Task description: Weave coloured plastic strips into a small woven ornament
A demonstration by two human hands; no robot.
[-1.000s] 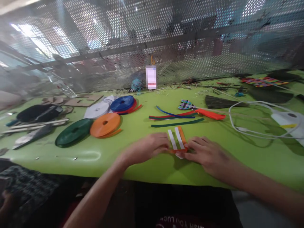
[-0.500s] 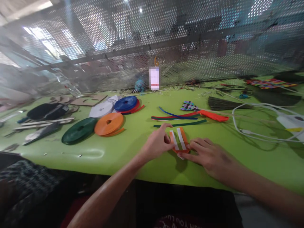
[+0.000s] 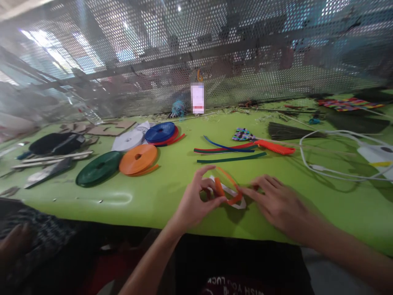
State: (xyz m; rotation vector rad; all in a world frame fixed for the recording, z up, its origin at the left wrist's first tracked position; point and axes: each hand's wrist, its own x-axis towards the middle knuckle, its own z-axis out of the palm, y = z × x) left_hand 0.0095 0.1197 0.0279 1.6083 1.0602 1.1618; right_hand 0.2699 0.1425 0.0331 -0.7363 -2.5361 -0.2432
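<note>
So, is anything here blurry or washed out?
In the head view, the right hand looks slightly smeared; head view again, pale glare marks the green table near its front edge, and bright light washes out patches behind the perforated screen.

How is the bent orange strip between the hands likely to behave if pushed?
The orange strip would probably flex rather than snap, since it curves with no visible break. It looks thin, so it is likely light and easily nudged. It may spring back somewhat: the similar orange coil has a loose end jutting outward.
</note>
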